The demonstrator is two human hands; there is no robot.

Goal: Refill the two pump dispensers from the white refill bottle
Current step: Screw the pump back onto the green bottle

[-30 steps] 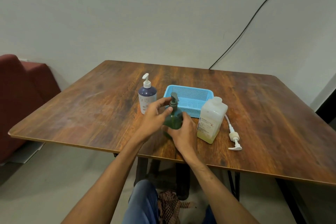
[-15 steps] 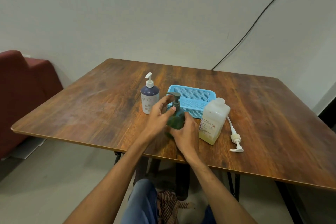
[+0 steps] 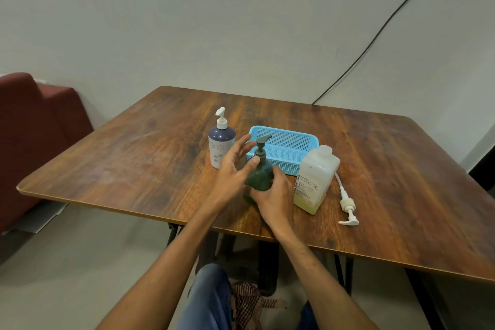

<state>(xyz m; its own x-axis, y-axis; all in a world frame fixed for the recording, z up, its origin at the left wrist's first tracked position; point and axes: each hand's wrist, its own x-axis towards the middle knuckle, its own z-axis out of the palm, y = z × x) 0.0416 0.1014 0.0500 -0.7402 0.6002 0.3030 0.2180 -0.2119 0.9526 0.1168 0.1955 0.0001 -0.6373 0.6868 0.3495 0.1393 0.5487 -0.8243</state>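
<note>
A dark green pump dispenser (image 3: 259,174) stands near the table's front edge. My right hand (image 3: 276,195) grips its body from the right side. My left hand (image 3: 233,166) rests against its left, thumb on the collar below the pump head, fingers spread apart. A purple-and-white pump dispenser (image 3: 221,142) stands upright just left of it. The white refill bottle (image 3: 314,179), with yellowish liquid at its bottom and no pump in it, stands to the right. Its white pump (image 3: 347,205) lies loose on the table beside it.
A light blue mesh basket (image 3: 286,147) sits behind the green dispenser on the wooden table (image 3: 134,158). A red seat (image 3: 32,126) stands to the left of the table. A black cable (image 3: 375,35) runs down the wall at the back right.
My left hand's fingers have spread apart and shifted around the green dispenser's collar; the pump nozzle has turned from pointing left toward the right. My right hand has kept its hold on the body.
</note>
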